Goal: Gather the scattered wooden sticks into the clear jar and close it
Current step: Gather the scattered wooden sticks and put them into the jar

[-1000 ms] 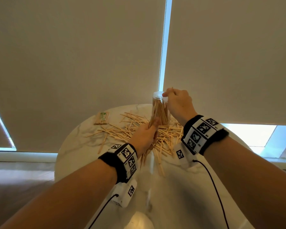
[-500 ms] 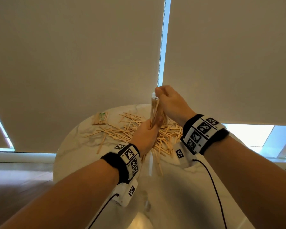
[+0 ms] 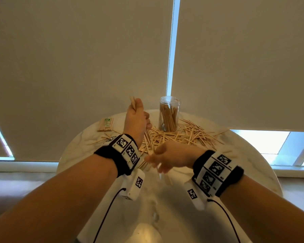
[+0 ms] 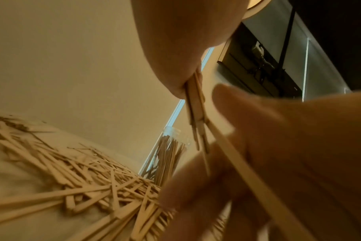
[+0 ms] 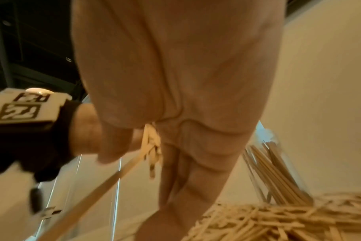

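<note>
The clear jar [image 3: 168, 113] stands upright and open at the back of the round table, partly filled with wooden sticks; neither hand touches it. Loose sticks [image 3: 175, 135] lie in a heap in front of it and to its right. My left hand [image 3: 136, 118] is raised left of the jar and grips a small bunch of sticks [image 4: 196, 110], whose tips poke out above the fist [image 3: 132, 101]. My right hand [image 3: 158, 158] hovers low over the near edge of the heap, fingers curled round a few sticks [image 5: 153, 146]. No lid is in view.
A bound pack of sticks with a green label [image 3: 106, 124] lies at the table's back left. The white marble table [image 3: 235, 169] is bare towards me. Closed roller blinds hang just behind the table.
My right hand left the jar's mouth and dropped to the near side of the heap. My left hand let go at the jar's base and rose to its left with sticks.
</note>
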### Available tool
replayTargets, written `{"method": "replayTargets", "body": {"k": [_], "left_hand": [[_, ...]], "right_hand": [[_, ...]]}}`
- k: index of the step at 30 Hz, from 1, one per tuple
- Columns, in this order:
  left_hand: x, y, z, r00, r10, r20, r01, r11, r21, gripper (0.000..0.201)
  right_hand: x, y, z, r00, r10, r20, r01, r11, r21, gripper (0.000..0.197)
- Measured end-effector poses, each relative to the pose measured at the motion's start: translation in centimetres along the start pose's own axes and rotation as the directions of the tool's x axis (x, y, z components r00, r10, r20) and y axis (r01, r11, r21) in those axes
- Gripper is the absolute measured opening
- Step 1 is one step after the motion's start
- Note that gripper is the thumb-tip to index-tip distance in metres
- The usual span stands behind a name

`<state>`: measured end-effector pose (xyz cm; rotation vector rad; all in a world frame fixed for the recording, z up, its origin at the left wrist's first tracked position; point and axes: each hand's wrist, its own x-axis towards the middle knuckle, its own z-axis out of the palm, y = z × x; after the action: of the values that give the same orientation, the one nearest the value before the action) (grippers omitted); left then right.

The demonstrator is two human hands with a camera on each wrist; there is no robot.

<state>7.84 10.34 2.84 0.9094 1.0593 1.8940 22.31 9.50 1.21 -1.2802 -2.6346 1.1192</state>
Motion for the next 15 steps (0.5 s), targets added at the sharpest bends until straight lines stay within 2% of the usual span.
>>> {"method": "replayTargets", "body": {"k": [3,5,7,8,10,12,14,15], "left_hand": [[0.0,0.5,0.0,0.999,0.030,-0.033,-0.032,0.998,-0.062,0.022],[0.7,1.6,-0.7,0.990,0.086,-0.110,-0.091,0.995,-0.043,0.022],[1.4,2.6,-1.7,0.974,0.138,-0.178,-0.131,0.990,0.047,0.027],[1.5,3.0,-2.2,0.972,0.149,-0.183,-0.129,0.985,0.118,0.028],[0.3,3.0,-2.3,0.990,0.111,-0.089,-0.077,0.943,0.323,0.033],[-1.5,1.8,-1.4,0.998,0.002,0.068,-0.037,0.851,0.523,0.040],[-2.7,0.0,-0.6,0.974,-0.087,0.209,-0.053,0.809,0.585,0.041],[-2.7,-0.9,-0.4,0.971,-0.095,0.218,-0.053,0.808,0.586,0.038]], "right_hand": [[0.3,0.6,0.8,0.995,0.003,0.096,-0.019,0.986,0.167,0.021],[0.1,1.0,0.8,0.993,0.038,0.110,-0.052,0.990,0.130,0.020],[-0.2,1.4,0.3,0.993,0.101,0.062,-0.105,0.992,0.074,0.021],[-0.2,1.6,-0.1,0.993,0.115,-0.003,-0.115,0.992,0.055,0.022],[0.0,1.7,-1.0,0.976,0.083,-0.201,-0.067,0.994,0.082,0.022],[0.4,0.7,-1.6,0.942,0.022,-0.335,0.024,0.991,0.134,0.022],[0.9,-0.7,-1.8,0.930,-0.056,-0.364,0.077,0.996,0.042,0.020],[1.1,-1.3,-1.7,0.930,-0.091,-0.357,0.081,0.996,-0.042,0.019]]}}
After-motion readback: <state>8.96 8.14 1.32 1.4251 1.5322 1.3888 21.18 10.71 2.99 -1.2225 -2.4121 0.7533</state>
